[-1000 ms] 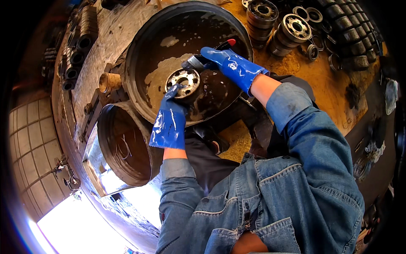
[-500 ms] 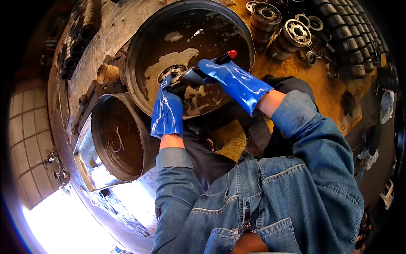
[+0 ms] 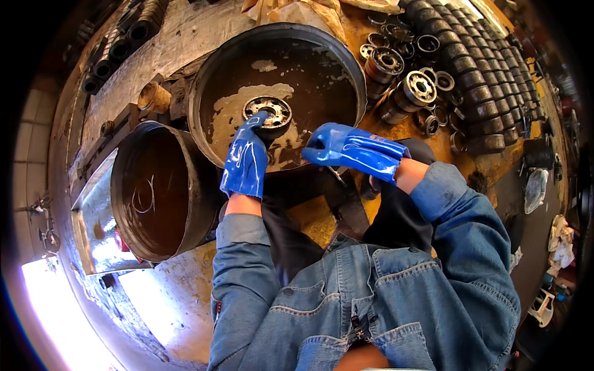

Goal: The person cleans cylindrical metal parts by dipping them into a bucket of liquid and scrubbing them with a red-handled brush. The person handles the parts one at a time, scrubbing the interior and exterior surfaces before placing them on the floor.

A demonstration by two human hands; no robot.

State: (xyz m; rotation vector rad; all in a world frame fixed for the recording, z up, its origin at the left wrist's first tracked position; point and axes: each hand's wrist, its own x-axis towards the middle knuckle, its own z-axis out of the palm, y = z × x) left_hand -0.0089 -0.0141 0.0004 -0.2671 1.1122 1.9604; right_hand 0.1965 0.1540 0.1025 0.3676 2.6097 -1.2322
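My left hand [image 3: 247, 148], in a blue rubber glove, grips a round metal part [image 3: 276, 109] with a ring of holes in its top face. The part is held over the muddy liquid in a wide round basin [image 3: 196, 127]. To its right, my right hand [image 3: 352, 150], in a matching glove, is closed near the basin's near rim. A slim metal tool [image 3: 336, 174] pokes out beneath that hand, and its grip is hidden by the glove. The two hands are apart.
A second drum-like container [image 3: 193, 213] of brown liquid stands at the left, near a rusty can [image 3: 154, 98]. Stacked metal parts [image 3: 419, 88] and loose rings [image 3: 428, 43] lie right of the basin. Rows of dark cylinders [image 3: 479, 93] fill the far right.
My right hand has drawn away from the round part, toward me, and turned over. The tool's red-tipped end no longer shows. The round part is now tilted with its holed face in plain view.
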